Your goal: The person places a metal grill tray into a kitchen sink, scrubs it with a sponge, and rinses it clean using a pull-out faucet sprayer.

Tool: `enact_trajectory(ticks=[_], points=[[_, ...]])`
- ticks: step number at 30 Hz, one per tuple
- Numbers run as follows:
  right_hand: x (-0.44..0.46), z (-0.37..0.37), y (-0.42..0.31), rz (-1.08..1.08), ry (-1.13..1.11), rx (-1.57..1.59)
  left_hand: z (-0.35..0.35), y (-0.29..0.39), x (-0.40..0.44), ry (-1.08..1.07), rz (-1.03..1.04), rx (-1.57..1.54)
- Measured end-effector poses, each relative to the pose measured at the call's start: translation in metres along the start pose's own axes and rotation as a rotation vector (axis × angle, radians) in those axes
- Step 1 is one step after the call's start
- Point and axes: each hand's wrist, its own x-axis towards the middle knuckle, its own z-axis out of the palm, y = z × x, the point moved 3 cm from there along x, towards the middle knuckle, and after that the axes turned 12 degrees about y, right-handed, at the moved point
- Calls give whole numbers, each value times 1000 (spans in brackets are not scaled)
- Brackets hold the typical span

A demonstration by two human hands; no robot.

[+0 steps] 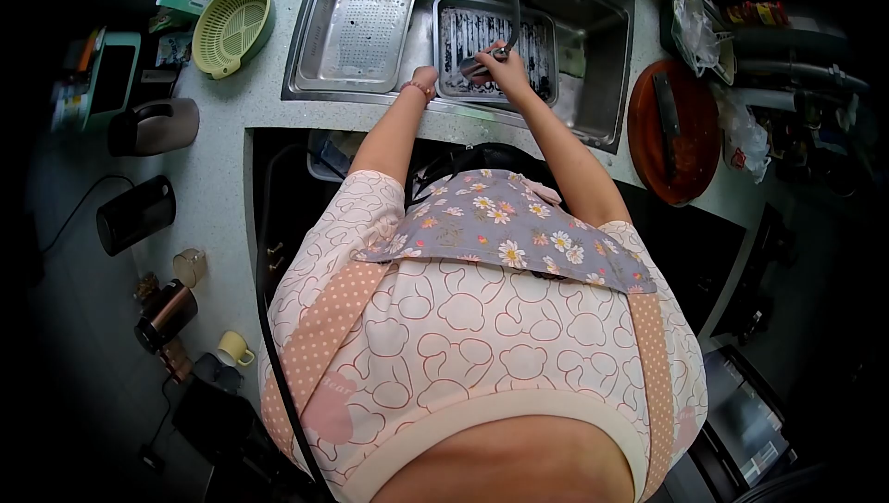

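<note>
In the sink, a rectangular metal tray point(500, 35) with dark ridges or stains lies tilted slightly. My right hand point(498, 69) is wrapped round a spray head point(472, 68) over the tray's near part; its dark hose point(512, 3) runs up and away. At the tray's near left edge is my left hand point(424, 78), its fingers closed and pointing down. Whether it grips the tray rim cannot be made out. Left of the tray sits a perforated metal pan point(361, 26) in the sink.
A green colander point(233, 27) and a kettle point(165, 127) stand on the left counter. To the right, a round red-brown board point(674, 156) carries a cleaver point(664, 109). The sink's front rim point(361, 100) runs beneath my forearms.
</note>
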Motion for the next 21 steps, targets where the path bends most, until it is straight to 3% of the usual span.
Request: enact_trajectory(ticks=[3,7,10,12,14,15,17,19,21], points=[[-2,1,2,43,-34,-3,-17,15,-23,-73,-385,-487],[-11,8,-7,119,-49,44,-32,27,-38,-90,-570,-722],[-19,15,-16,195,-97,109,-45,34,-47,-110,-464,-622],[-20,20,-18,191,-115,161,-67,66,-70,-149,-222,60],[-20,22,-18,200,-144,176,-69,68,-69,-121,7,307],[-19,23,-17,210,-163,165,-46,39,-45,-80,108,216],[-20,25,-14,227,-194,151,-24,18,-23,-45,76,-21],[-21,26,-12,242,-217,148,-20,20,-25,-58,-192,-314],[-22,27,-13,238,-220,161,-39,35,-43,-46,216,89]])
